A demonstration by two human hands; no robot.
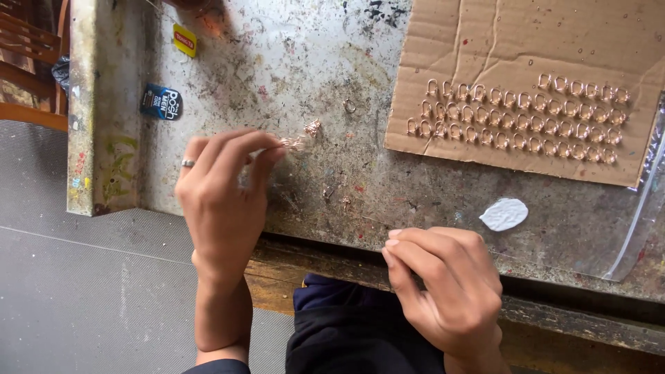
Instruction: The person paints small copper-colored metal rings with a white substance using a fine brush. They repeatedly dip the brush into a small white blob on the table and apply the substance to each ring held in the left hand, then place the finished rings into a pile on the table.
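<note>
**Small copper pieces handled at a worn bench**

From my remote seat, I see the left hand [225, 197], ring on one finger, pinching a small bunch of copper-coloured metal pieces [299, 142] between thumb and fingertips, held just above the stained worktable [298, 62] at about ten o'clock from the frame's centre. The right hand [450, 284], at five o'clock, rests at the table edge with fingers curled narrow; whether it grips anything I cannot tell. I judge the pieces light, stiff, thin and easily dropped or bent, best taken at the edges with fingertips. At two o'clock, a cardboard sheet [526, 41] carries rows of similar copper loops [516, 114]. A white oval scrap [503, 214] lies near the right hand. A clear plastic bag [644, 208] is cut off at three o'clock. The held pieces' exact shape is too small to make out.
</note>
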